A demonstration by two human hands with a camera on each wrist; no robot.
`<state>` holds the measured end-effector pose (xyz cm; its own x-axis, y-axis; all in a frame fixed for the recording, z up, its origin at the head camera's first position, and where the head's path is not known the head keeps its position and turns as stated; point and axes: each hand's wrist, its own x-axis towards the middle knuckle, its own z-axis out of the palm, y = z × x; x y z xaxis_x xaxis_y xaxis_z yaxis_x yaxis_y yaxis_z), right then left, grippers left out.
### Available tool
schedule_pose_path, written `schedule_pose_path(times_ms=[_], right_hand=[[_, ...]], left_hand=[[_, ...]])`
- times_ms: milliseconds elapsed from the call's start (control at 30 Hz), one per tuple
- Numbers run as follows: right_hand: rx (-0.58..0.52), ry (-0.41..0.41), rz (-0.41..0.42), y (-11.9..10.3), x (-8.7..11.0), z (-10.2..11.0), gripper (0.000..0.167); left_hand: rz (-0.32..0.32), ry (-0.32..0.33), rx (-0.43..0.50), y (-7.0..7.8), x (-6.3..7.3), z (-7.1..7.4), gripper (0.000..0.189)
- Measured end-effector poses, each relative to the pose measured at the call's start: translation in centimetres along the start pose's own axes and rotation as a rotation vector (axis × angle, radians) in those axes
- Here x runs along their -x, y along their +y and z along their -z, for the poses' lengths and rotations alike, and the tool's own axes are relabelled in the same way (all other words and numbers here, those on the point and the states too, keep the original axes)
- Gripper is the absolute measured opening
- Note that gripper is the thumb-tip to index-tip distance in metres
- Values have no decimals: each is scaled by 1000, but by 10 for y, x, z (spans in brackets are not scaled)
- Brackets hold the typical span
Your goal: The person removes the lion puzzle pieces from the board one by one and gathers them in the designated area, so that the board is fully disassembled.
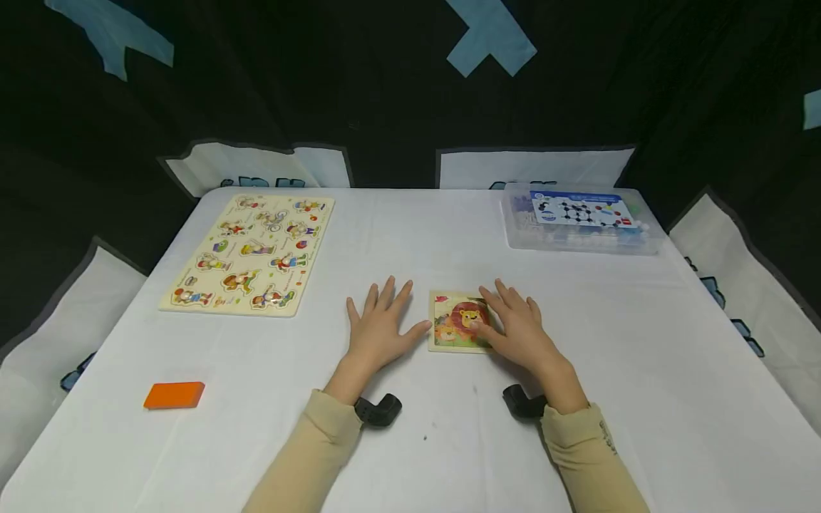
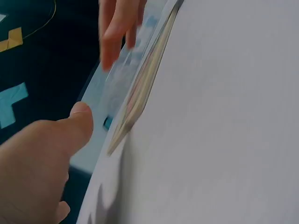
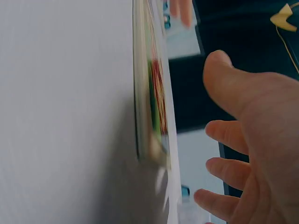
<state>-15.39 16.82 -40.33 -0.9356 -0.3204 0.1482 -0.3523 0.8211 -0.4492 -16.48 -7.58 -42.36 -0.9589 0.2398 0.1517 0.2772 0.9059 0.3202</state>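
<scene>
A small square wooden puzzle (image 1: 449, 338) with a lion picture lies flat on the white table, between my two hands. Its pale edge shows in the left wrist view as a thin board (image 2: 150, 77) and in the right wrist view as a similar board (image 3: 141, 88). To its left, my left hand (image 1: 380, 333) has its fingers spread, with the thumb near the puzzle's edge. My right hand (image 1: 522, 333) reaches over the puzzle's right side, covering part of it. Both wrist views show the hands raised off the board, holding nothing.
A large wooden peg board (image 1: 244, 249) with several children's figures lies at the back left. An orange block (image 1: 174, 395) sits at the front left. At the back right stands a clear plastic box (image 1: 571, 239) with a blue and white label. Black cloth hangs behind the table.
</scene>
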Motion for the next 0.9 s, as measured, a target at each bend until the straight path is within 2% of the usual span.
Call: schedule_pose_path(times_ms=[200, 300, 500, 667, 800, 900], right_hand=[[-12, -117, 58, -14, -6, -12, 65], [1, -166, 73, -19, -11, -13, 63], [53, -249, 138, -25, -31, -11, 61], [98, -314, 171, -29, -41, -12, 63], [98, -340, 157, -31, -42, -14, 65], [116, -324, 141, -30, -40, -15, 64]], left_hand=[[-88, -165, -12, 1, 0, -7, 93], [-132, -211, -7, 0, -5, -7, 98], [-181, -236, -27, 0, -18, -3, 101], [-195, -258, -19, 2, -22, -4, 104], [-192, -257, -22, 3, -21, -5, 103], [-204, -241, -25, 3, -20, -7, 103]])
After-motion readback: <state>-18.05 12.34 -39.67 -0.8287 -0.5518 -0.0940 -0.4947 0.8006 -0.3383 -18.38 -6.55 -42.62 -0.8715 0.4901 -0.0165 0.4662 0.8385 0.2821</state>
